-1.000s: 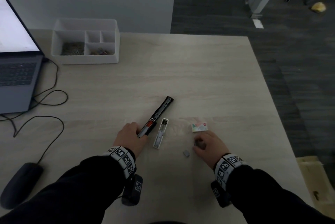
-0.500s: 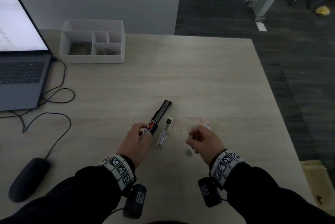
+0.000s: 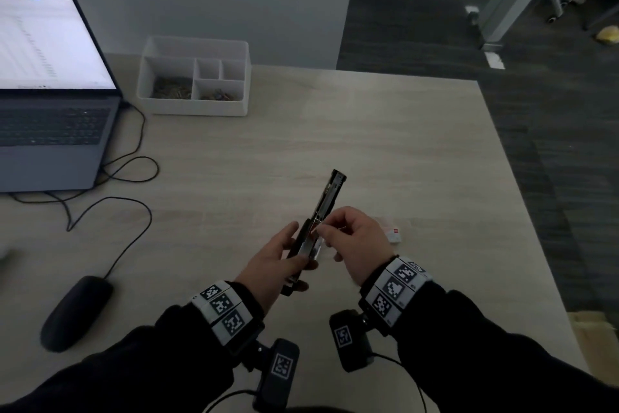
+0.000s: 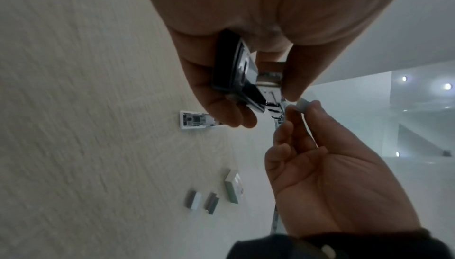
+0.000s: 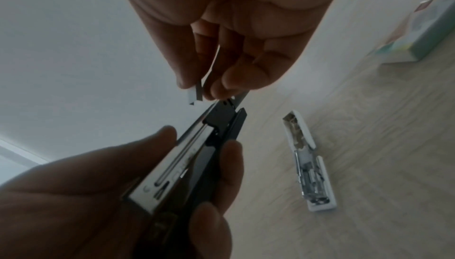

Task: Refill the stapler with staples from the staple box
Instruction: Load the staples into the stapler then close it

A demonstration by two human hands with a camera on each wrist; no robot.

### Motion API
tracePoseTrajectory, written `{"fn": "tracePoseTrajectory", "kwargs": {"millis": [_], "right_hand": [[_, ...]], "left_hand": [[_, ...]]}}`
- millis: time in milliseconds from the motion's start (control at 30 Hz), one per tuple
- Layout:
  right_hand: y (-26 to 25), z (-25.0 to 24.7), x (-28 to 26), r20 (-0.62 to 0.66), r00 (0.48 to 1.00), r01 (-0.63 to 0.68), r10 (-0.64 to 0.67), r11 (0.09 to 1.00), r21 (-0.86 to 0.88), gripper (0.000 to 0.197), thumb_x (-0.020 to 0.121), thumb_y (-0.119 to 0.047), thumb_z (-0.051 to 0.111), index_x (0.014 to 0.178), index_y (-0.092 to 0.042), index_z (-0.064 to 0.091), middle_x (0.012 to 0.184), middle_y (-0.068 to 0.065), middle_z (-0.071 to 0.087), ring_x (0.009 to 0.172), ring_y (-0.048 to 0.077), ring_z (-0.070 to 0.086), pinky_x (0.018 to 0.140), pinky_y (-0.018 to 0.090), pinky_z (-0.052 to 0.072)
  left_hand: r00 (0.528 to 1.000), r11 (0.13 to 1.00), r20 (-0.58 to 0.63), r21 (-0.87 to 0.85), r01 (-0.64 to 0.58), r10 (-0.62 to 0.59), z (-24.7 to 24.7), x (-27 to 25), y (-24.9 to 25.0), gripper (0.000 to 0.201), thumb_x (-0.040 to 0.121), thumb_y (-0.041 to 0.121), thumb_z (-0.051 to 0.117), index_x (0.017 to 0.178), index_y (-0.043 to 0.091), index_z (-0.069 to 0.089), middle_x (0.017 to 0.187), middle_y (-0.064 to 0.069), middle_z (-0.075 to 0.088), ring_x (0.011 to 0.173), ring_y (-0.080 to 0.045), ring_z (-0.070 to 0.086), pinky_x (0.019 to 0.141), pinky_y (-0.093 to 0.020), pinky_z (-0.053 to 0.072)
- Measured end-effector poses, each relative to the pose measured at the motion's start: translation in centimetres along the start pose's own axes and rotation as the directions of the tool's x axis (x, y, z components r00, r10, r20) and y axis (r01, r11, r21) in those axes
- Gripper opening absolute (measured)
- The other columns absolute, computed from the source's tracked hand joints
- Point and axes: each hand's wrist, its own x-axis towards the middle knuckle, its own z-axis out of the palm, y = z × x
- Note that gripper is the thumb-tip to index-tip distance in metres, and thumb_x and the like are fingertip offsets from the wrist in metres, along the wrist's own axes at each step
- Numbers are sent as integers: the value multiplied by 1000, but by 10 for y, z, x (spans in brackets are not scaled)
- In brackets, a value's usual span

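Black and silver metal: stapler (image 3: pixel 321 228) lifted off the table (image 3: pixel 402 144), gripped at its rear by left hand (image 3: pixel 274 262), fingers curled round the body, long axis running away from the body toward the far table edge. Right hand (image 3: pixel 355 242) just right of the stapler, thumb and forefinger pressed together on a small strip of staples (image 3: pixel 321 228) at the stapler's middle. Staple box (image 3: pixel 394 235) right of the stapler, on the table, partly hidden behind the right hand. Plenty of bare table beyond the stapler; right table edge well apart; tray (image 3: pixel 194 104), laptop (image 3: pixel 50 94) and mouse (image 3: pixel 75 312) far off to the left.

Left wrist view: stapler (image 4: pixel 242 80) held in left hand (image 4: pixel 246 30), open metal channel pointing toward right hand (image 4: pixel 327 166), whose fingertips (image 4: pixel 295 111) pinch the pale staples (image 4: pixel 303 105) right at the channel's near end. White stapler piece (image 4: pixel 194 121), two loose staple blocks (image 4: pixel 202 202) and staple box (image 4: pixel 234 187) lying on the table below.

Right wrist view: staples (image 5: pixel 195 94) pinched just above the stapler (image 5: pixel 197 146), tilted, not yet seated in the channel. Judged next: strip to be turned in line with the channel's long axis, then lowered in. White piece (image 5: pixel 310 164) right of the stapler, staple box (image 5: pixel 418 35) beyond it.
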Motion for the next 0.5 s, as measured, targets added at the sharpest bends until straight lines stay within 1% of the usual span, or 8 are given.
{"fn": "tracePoseTrajectory", "kwargs": {"millis": [100,200,300,367,500], "right_hand": [[0,1,1,-6,1000,8,-8,999,-49,6,81,-22,71,76,-22,67,67,-4,64,57,8,55,54,26,49],[-1,0,0,2,1000,6,-6,998,-68,7,81,-21,72,75,-21,67,64,-6,61,54,7,52,55,26,45],[-2,0,0,5,1000,3,-3,997,-81,10,80,-21,72,71,-24,67,61,-7,59,54,8,52,54,27,44],[-2,0,1,18,1000,8,-6,992,-122,9,79,-23,73,71,-24,67,60,-8,59,56,9,53,56,28,46],[-3,-1,0,66,997,61,-46,969,-241,9,78,-26,72,71,-26,68,63,-10,63,60,5,56,63,28,52]], "left_hand": [[999,996,41,-86,14,-10,-2,-2,1,57,90,-5,58,139,24,48,121,-3,64,97,-23,73,64,-34,55],[997,994,77,-105,19,-11,-4,-5,2,52,90,-6,57,133,24,56,123,-2,67,101,-24,72,66,-33,55],[997,992,80,-126,26,-16,-6,-7,1,52,89,-6,59,132,24,58,122,-3,67,98,-22,72,62,-33,55],[996,990,87,-136,27,-16,-6,-7,2,53,88,-7,59,131,23,58,123,-5,67,95,-21,72,59,-32,54],[994,987,109,-156,44,-27,-5,-7,3,51,88,-9,56,130,20,57,124,-11,67,90,-21,73,54,-30,53]]}}
